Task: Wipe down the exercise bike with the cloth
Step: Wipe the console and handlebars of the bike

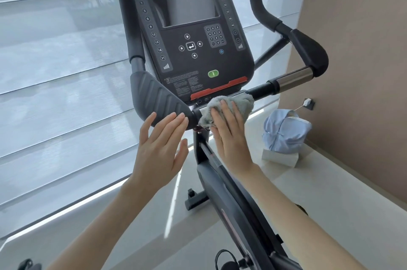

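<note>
Head view, from nearest to farthest: two bare forearms reach up from the bottom edge, and below them the bike's dark frame [233, 199] slopes down toward the floor, its lower end cut off by the picture's edge, so pedals and seat cannot be made out. The left hand [158, 148] is spread wide and flat, holding nothing, fingertips at or just short of the ribbed left grip [154, 97]; whether they touch it is hard to tell. The right hand [229, 135] lies flat with fingers together, pressing the grey cloth [231, 104] against the middle of the handlebar [262, 89], just under the console's red strip. The cloth looks like soft, light terry that bunches and folds readily, so it seems best worked under a flat palm or wrapped round the bar, not pinched by a corner; part of it is hidden under the hand. The bike itself looks heavy and rigid and should stay put under wiping pressure, though the console [189, 27] with its screen and buttons likely wants a lighter touch. The small warning print on the console is too fine to read. Farther right a pale blue bundle [286, 131] sits on a white box on the ledge, and behind everything hang pale window blinds [55, 71].
</note>
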Demonstrator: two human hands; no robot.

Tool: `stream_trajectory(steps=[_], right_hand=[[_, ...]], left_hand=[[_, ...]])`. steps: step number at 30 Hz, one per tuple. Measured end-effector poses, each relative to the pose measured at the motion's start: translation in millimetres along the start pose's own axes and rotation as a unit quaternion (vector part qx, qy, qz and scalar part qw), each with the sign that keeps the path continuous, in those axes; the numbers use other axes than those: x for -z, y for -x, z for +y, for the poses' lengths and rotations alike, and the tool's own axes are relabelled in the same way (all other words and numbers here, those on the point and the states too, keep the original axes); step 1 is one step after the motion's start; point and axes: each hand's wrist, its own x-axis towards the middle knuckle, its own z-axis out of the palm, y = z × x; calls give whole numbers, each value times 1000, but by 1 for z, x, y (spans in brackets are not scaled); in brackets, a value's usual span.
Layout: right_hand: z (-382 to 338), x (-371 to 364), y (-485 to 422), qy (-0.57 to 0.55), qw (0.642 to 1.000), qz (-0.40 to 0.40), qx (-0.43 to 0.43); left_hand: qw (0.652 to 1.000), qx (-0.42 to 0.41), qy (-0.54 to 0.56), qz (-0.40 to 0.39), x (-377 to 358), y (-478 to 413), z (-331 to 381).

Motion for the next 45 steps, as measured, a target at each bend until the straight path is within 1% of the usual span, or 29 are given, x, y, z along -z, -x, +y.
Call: stream_trajectory(steps=[2, 5, 9, 13, 17, 21, 25, 28, 30, 32, 33, 35, 37, 38, 40, 42, 44, 45], right_hand=[[-10, -10, 6, -1, 1000, -1, 11], [5, -10, 7, 16, 999, 19, 42], [31, -8, 4, 14, 997, 71, 13], [17, -26, 6, 11, 994, 106, 25], [-5, -50, 17, 29, 994, 94, 51], [17, -49, 15, 52, 990, 98, 86], [52, -34, 6, 3, 989, 143, 46], [43, -34, 4, -5, 989, 150, 14], [19, -38, 7, 7, 990, 136, 35], [-5, -43, 11, 19, 992, 96, 84], [-11, -43, 13, 17, 992, 77, 94], [-8, -34, 9, 26, 991, 53, 116], [11, -18, 2, 42, 990, 31, 129], [23, -9, -3, 37, 993, 25, 112], [42, 9, -14, 9, 999, 13, 48], [50, 23, -26, -5, 1000, -15, -1], [43, 34, -36, -15, 998, -56, -17], [34, 38, -40, -22, 997, -76, -12]], left_hand=[[999, 5, -33, -11, -1, 3, 5], [995, 10, -94, -31, -4, 11, 10], [989, 5, -149, -26, -13, 18, 10], [985, 13, -172, -2, -23, 20, 13], [983, 24, -181, 15, -30, 20, 16], [983, 16, -181, 24, -33, 21, 12], [983, 13, -179, 31, -37, 23, 7], [983, 16, -178, 39, -41, 23, 8], [985, 20, -168, 42, -42, 22, 9], [986, 16, -158, 48, -41, 22, 9], [987, 13, -151, 49, -39, 22, 9], [990, 3, -132, 47, -33, 20, 5], [993, -10, -111, 40, -26, 16, 2], [994, -15, -100, 33, -23, 16, 1], [996, -25, -79, 20, -17, 14, -2], [998, -30, -59, 15, -13, 11, -3], [999, -31, -38, 18, -12, 9, -5], [999, -30, -27, 21, -11, 8, -5]])
